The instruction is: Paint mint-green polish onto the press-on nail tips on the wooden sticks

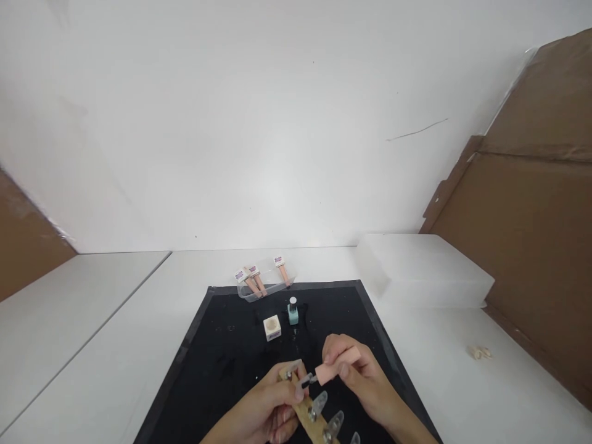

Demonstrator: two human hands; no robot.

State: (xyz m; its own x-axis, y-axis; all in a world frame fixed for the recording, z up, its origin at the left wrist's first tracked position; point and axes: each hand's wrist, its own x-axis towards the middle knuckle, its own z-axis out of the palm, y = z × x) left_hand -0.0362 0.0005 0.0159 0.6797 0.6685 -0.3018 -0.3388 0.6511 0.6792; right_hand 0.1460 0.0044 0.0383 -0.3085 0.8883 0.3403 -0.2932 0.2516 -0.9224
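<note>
My left hand (277, 404) is closed around the upper end of a wooden strip (315, 430) that carries several clear nail tips (319, 404) on metal mounts. In my right hand (361, 376) is a pink-handled brush (330, 369), pinched between fingers and thumb. Its dark bristles meet or nearly touch a clear nail tip beside my left fingers. Beyond my hands stand a small white square jar (272, 328) with a beige round top and a teal polish bottle (293, 312) with a silvery cap, upright.
A clear tray (252, 298) with several pink-handled, white-capped items lies at the black mat's (194, 345) back edge. A translucent white box (430, 271) sits back right. Small pale pieces (480, 352) lie on the right, near a brown cardboard wall (531, 246).
</note>
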